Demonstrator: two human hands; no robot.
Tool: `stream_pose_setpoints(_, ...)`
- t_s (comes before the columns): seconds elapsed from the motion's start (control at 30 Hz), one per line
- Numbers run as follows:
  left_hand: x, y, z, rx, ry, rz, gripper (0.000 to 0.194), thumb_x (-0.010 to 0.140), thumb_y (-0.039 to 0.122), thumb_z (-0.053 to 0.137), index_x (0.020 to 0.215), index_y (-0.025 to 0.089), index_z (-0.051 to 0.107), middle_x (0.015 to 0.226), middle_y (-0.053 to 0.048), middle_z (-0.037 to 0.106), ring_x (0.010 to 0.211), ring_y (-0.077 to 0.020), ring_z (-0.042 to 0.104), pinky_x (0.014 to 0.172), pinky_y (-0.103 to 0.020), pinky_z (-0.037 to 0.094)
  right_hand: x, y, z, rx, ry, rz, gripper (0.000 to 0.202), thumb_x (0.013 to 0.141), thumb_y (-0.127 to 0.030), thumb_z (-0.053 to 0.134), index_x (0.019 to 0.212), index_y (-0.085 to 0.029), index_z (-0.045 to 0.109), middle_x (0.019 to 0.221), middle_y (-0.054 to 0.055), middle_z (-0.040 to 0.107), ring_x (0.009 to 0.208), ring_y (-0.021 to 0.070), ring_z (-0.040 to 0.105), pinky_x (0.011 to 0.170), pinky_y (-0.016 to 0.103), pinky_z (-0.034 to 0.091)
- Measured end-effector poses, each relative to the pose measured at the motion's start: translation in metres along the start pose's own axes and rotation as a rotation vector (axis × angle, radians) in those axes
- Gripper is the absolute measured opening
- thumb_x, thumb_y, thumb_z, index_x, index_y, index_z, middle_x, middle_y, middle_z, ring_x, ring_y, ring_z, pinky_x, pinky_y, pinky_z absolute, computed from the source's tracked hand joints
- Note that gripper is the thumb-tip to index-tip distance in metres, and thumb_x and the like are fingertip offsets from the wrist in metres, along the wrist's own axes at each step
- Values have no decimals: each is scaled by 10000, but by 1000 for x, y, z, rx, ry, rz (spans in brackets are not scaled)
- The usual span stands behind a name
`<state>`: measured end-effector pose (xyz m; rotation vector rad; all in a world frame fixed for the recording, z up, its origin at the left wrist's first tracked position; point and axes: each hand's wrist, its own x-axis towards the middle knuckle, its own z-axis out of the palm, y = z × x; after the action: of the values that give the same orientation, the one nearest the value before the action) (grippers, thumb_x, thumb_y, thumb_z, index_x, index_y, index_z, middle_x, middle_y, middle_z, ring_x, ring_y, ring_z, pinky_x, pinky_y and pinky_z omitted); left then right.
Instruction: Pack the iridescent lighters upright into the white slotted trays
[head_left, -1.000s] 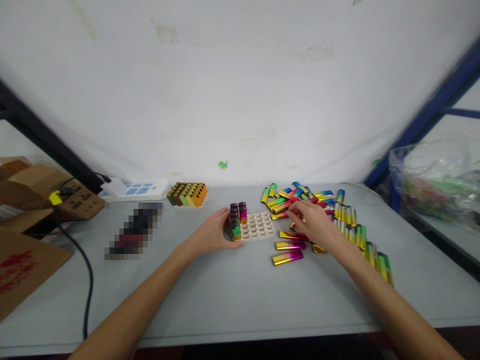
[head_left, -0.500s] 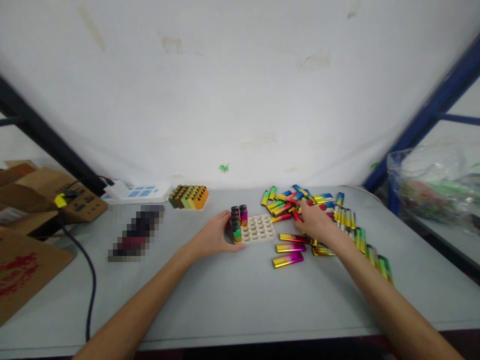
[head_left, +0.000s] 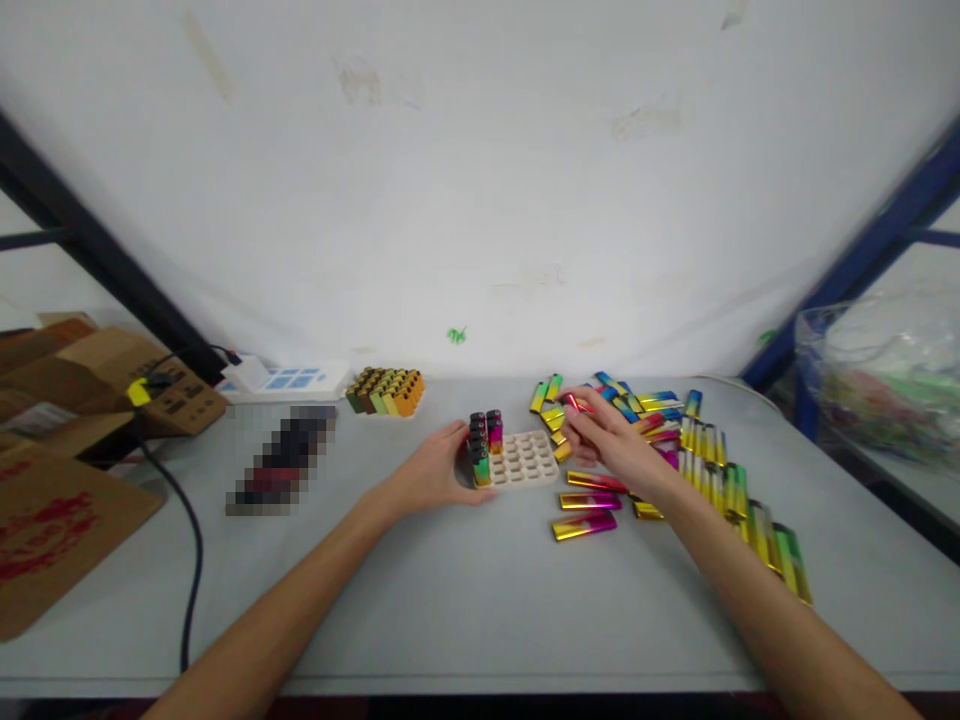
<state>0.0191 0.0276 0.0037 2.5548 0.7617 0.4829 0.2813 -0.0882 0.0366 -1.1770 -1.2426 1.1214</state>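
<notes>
My left hand (head_left: 439, 470) grips the left end of a white tray (head_left: 529, 462) with rows of holes, its thumb along the front edge. Several lighters (head_left: 480, 450) with black tops stand upright in the tray's left part; the holes to the right hold nothing. My right hand (head_left: 600, 435) is closed on a red lighter (head_left: 576, 402), raised at the left side of a loose pile. Under and beside that hand lie many shiny lighters (head_left: 660, 400) in blue, green, gold and red. Three lighters (head_left: 591, 501) lie in a column in front of the tray's right end.
A second tray full of lighter bodies (head_left: 386, 392) stands at the back left, beside a white power strip (head_left: 300, 381). Cardboard boxes (head_left: 82, 400), a black cable (head_left: 196, 540) and a pixelated dark object (head_left: 285, 465) are on the left. A clear plastic bag (head_left: 885, 380) is at the right.
My right hand has come up and left from the pile, now with a red lighter in its fingers. My left hand stays at the tray. The view has shifted slightly.
</notes>
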Motion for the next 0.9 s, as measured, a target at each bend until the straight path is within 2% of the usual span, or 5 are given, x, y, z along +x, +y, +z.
stream_pose_setpoints(0.1, 0, -1, 1, -14, 13, 11, 638, 657, 514, 870, 1153, 185, 639, 1152, -113, 675, 1059, -322, 664, 954, -450, 556, 3, 16, 14, -67, 136, 6, 451, 920, -684, 587, 954, -236, 549, 585, -106, 342, 448, 91, 259, 416, 231, 188)
stream_pose_setpoints(0.23, 0, -3, 2, -27, 30, 39, 621, 670, 518, 866, 1146, 191, 635, 1161, -101, 676, 1070, -316, 667, 959, -444, 558, 1, 30, 18, -313, 310, -36, 567, 919, -709, 537, 635, -231, 424, 545, -60, 362, 492, 105, 329, 450, 256, 227)
stream_pose_setpoints(0.47, -1, -3, 2, -11, 24, 36, 638, 679, 525, 863, 1166, 189, 625, 1179, -101, 668, 1100, -317, 659, 969, -425, 552, -4, 24, 22, -551, 422, -74, 422, 863, -512, 489, 553, -240, 397, 523, -37, 387, 523, 127, 379, 512, 281, 261)
stream_pose_setpoints(0.7, 0, -2, 1, -12, 16, 20, 611, 673, 537, 861, 1119, 189, 631, 1153, -107, 670, 1065, -318, 663, 925, -422, 564, -6, 26, 26, -592, 355, -122, 484, 941, -578, 486, 605, -244, 388, 566, -37, 408, 559, 140, 403, 542, 284, 286)
stream_pose_setpoints(0.9, 0, -3, 0, -25, 15, 18, 651, 663, 499, 878, 1178, 192, 624, 1204, -117, 668, 1112, -336, 654, 1001, -460, 539, -3, 22, 22, -590, 113, -243, 340, 1058, -519, 441, 957, -231, 590, 853, 27, 632, 810, 204, 593, 737, 314, 477)
